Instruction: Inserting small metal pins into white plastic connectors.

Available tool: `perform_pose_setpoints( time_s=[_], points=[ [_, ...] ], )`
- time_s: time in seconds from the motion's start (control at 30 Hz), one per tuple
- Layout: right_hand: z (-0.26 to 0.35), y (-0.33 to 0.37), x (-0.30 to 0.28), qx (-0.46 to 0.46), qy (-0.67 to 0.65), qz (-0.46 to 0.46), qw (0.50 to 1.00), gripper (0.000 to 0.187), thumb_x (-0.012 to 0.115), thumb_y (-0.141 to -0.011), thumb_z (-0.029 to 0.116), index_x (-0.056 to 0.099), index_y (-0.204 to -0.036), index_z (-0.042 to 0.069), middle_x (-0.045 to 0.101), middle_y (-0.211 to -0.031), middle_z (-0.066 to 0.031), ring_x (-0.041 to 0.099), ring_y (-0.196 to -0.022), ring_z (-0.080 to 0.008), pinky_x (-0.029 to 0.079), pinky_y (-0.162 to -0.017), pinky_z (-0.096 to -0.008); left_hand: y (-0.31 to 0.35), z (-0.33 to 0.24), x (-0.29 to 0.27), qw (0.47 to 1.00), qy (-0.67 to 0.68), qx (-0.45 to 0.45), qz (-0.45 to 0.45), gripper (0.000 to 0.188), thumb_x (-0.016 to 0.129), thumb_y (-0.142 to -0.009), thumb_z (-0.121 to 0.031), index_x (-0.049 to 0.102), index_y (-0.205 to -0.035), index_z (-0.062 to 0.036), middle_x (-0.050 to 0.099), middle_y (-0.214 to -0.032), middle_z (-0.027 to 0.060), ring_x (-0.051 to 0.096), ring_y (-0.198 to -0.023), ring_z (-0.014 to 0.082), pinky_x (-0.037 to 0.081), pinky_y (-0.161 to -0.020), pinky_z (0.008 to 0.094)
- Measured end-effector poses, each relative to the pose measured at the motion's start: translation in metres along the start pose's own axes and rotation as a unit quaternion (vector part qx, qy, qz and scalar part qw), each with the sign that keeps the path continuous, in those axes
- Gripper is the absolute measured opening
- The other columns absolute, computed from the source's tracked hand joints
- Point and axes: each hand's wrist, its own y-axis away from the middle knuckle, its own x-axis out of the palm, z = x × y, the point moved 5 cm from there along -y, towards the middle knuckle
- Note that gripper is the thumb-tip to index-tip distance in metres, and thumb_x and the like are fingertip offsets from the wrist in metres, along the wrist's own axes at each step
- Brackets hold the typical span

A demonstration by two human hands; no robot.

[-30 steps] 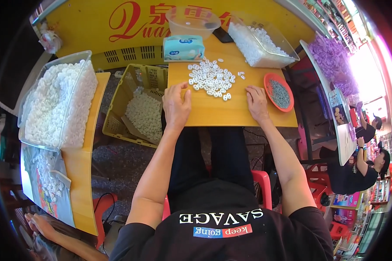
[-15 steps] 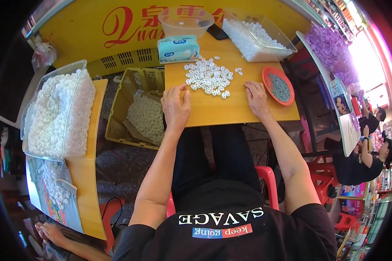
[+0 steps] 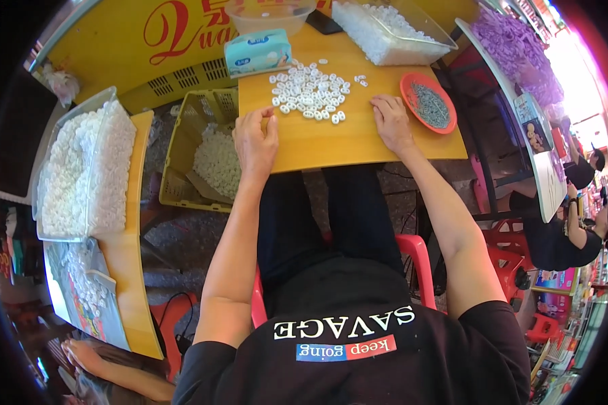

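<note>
My left hand rests at the left edge of the yellow-topped table. Its fingers are loosely bent, the thumb apart from them, with nothing seen in it. To the right, my right hand lies palm down on the tabletop, fingers loosely extended and holding nothing visible. Between and beyond the hands spreads a pile of small white oval plastic pieces, each with two holes. An orange-red plate full of small grey metal pins or screws stands just right of my right hand.
A blue tissue pack, clear bowl, dark phone and clear bin of white pieces stand at the back. A yellow crate is left below. Another full bin sits far left; a person's hands show lower left.
The whole view has shifted a little, with the table appearing higher and further left. Both hands stay at nearly the same spots on the table, and the white pieces lie unchanged.
</note>
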Motion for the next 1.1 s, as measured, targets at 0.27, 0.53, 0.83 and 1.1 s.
perform_pose_setpoints(
  time_s=[0.27, 0.53, 0.83, 1.1],
  points=[
    [-0.002, -0.0006, 0.0038, -0.022, -0.006, -0.029, 0.999, 0.012, 0.059, -0.085, 0.008, 0.065, -0.095, 0.006, 0.063, -0.102, -0.0094, 0.056, -0.096, -0.031, 0.046, -0.084, -0.0411, 0.0017, -0.0003, -0.0027, 1.0, -0.013, 0.002, -0.005, 0.013, 0.064, -0.087, -0.016, 0.068, -0.098, -0.0094, 0.067, -0.096, 0.0052, 0.057, -0.099, 0.0257, 0.043, -0.089, 0.0384],
    [-0.0056, 0.0031, 0.004, -0.007, -0.003, -0.036, 0.999, 0.012, 0.061, -0.083, 0.008, 0.065, -0.095, 0.007, 0.063, -0.102, -0.0082, 0.056, -0.097, -0.03, 0.046, -0.083, -0.041, 0.0023, -0.0018, 0.0009, 0.999, -0.036, 0.005, 0.008, 0.014, 0.064, -0.087, -0.016, 0.068, -0.098, -0.0089, 0.067, -0.095, 0.0055, 0.057, -0.098, 0.0258, 0.044, -0.088, 0.0384],
    [-0.0084, 0.0033, 0.0049, 0.009, -0.013, -0.025, 1.0, 0.016, 0.059, -0.083, 0.008, 0.066, -0.097, 0.006, 0.063, -0.104, -0.0087, 0.055, -0.1, -0.0295, 0.045, -0.085, -0.0414, -0.0001, -0.0032, 0.0025, 0.998, -0.049, 0.004, 0.024, 0.016, 0.064, -0.088, -0.016, 0.069, -0.101, -0.0081, 0.067, -0.095, 0.0077, 0.057, -0.099, 0.0254, 0.045, -0.087, 0.0365],
    [-0.0082, 0.0049, 0.0048, 0.009, -0.031, -0.026, 0.999, 0.017, 0.059, -0.083, 0.008, 0.067, -0.098, 0.004, 0.063, -0.104, -0.0096, 0.055, -0.099, -0.0301, 0.045, -0.084, -0.042, -0.0003, -0.0006, 0.0031, 0.998, -0.054, -0.002, 0.03, 0.017, 0.064, -0.088, -0.016, 0.069, -0.101, -0.0071, 0.067, -0.096, 0.0086, 0.057, -0.098, 0.026, 0.046, -0.086, 0.0367]
  ],
)
